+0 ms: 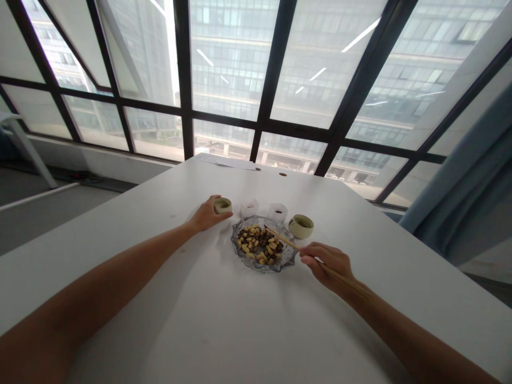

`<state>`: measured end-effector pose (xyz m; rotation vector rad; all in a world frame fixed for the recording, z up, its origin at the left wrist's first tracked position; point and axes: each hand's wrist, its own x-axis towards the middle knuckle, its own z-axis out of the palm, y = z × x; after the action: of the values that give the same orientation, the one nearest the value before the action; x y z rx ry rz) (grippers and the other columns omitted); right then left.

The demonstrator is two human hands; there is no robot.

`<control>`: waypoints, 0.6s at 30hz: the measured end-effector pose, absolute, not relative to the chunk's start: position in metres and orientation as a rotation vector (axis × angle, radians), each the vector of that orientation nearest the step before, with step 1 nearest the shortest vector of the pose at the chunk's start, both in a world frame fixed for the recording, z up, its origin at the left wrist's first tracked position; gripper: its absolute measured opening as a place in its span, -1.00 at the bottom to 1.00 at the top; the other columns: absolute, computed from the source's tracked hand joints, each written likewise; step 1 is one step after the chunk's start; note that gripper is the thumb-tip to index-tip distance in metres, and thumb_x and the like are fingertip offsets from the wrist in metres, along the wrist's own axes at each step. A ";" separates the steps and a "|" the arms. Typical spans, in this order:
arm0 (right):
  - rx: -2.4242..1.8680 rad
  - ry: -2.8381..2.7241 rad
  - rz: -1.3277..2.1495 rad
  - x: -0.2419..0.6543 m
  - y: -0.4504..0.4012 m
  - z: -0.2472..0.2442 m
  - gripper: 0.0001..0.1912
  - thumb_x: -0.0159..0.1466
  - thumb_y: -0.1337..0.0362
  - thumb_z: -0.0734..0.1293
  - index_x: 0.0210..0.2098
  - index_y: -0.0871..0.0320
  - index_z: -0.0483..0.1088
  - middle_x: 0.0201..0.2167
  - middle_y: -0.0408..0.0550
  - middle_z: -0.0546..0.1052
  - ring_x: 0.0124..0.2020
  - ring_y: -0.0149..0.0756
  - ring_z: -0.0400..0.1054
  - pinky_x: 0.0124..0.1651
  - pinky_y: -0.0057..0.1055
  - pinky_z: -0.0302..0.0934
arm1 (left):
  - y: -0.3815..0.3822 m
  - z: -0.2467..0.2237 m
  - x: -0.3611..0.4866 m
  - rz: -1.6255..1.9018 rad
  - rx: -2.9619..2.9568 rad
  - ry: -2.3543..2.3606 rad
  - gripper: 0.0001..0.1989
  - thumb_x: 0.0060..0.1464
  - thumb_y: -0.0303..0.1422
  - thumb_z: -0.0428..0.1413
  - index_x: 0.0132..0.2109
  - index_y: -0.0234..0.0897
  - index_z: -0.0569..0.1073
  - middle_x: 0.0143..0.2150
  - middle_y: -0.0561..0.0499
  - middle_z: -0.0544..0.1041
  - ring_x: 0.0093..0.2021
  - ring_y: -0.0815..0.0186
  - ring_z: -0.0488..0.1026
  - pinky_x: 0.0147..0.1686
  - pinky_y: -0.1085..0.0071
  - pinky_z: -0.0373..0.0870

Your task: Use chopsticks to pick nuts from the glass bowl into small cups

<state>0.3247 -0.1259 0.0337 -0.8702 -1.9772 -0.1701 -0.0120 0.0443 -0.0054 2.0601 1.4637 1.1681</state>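
My left hand (210,213) is closed round the side of a small pale-green cup (223,206) on the table. In my right hand (330,264) is a pair of wooden chopsticks (282,236), held close together and slanting to the upper left. Their tips are over the far part of a scalloped clear glass dish (287,261); whether anything is between them I cannot tell. Nuts and dark seeds (260,245), pistachios and peanuts by their look, lie in the dish. A second green cup (301,226) with dark marks stands right of it.
Two small white translucent containers (249,208) (278,212) stand behind the dish, the right one with something dark inside. Paper sheets (228,161) lie at the white table's (224,330) far edge. Beyond are windows, and a blue curtain (460,186) hangs at the right.
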 end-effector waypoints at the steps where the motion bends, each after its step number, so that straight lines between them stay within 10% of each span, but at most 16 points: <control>1: -0.917 -1.959 -0.141 0.324 -0.125 0.033 -0.68 0.36 0.07 0.31 -0.41 0.10 0.53 -0.58 -0.10 0.60 -0.59 -0.35 0.50 -0.51 -0.49 0.35 | 0.044 -0.005 -0.012 1.168 2.058 1.464 -0.18 -0.12 0.02 0.29 0.20 -0.32 0.29 0.02 -0.20 0.57 -0.02 0.07 0.54 0.03 0.18 0.44; 18: -1.063 -1.432 0.405 0.314 -0.117 0.033 -0.52 0.31 -0.13 0.30 -0.43 0.16 0.49 -0.65 -0.08 0.53 -0.72 -0.35 0.39 -0.67 -0.45 0.31 | 0.042 -0.003 -0.013 1.145 2.065 1.455 -0.19 -0.10 0.03 0.27 0.20 -0.33 0.29 0.03 -0.21 0.55 0.02 0.06 0.53 0.07 0.18 0.42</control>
<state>0.3144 -0.1169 0.0334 -1.0627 -1.4325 0.4054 -0.0125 0.0417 -0.0034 2.0653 1.4552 1.1448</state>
